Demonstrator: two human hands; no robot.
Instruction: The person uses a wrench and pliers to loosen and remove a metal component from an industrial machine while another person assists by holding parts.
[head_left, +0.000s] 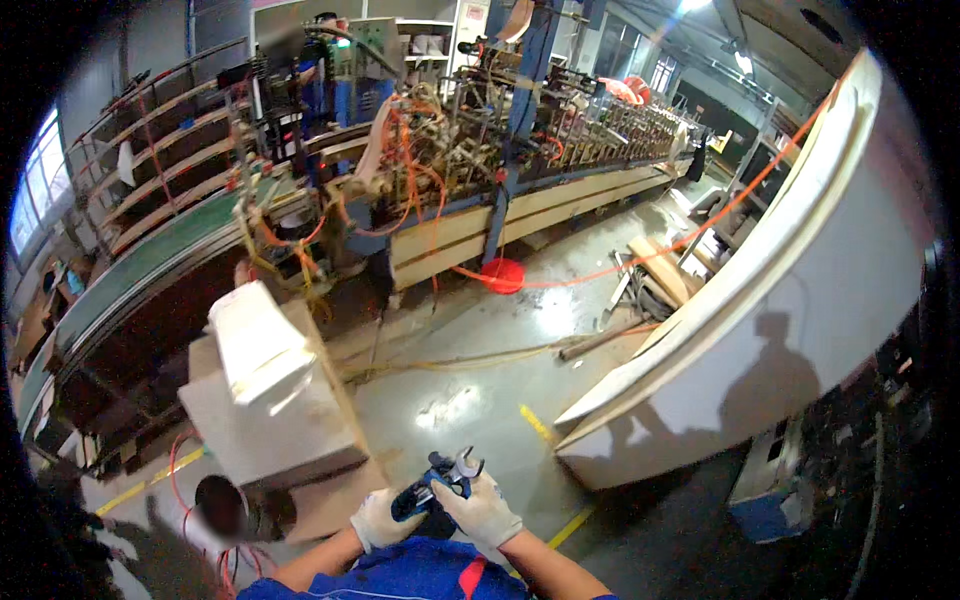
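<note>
Both my hands wear white gloves and are close together in front of my body, low in the view. My left hand [384,522] is closed around a blue-and-black hand-held tool [412,500], whose exact kind I cannot make out. In my right hand [482,512] is an open-end wrench [467,464], its silver jaw pointing up past the fingers. The wrench is close beside the blue-and-black tool; whether they touch is unclear. My fingers hide much of both.
White sheets [262,345] lie on a box-like stand [270,430] at the left. A long machine [470,150] with orange hoses runs across the back. A large pale panel stack [760,330] slants along the right. A red disc [503,276] and wood pieces [665,270] lie beyond.
</note>
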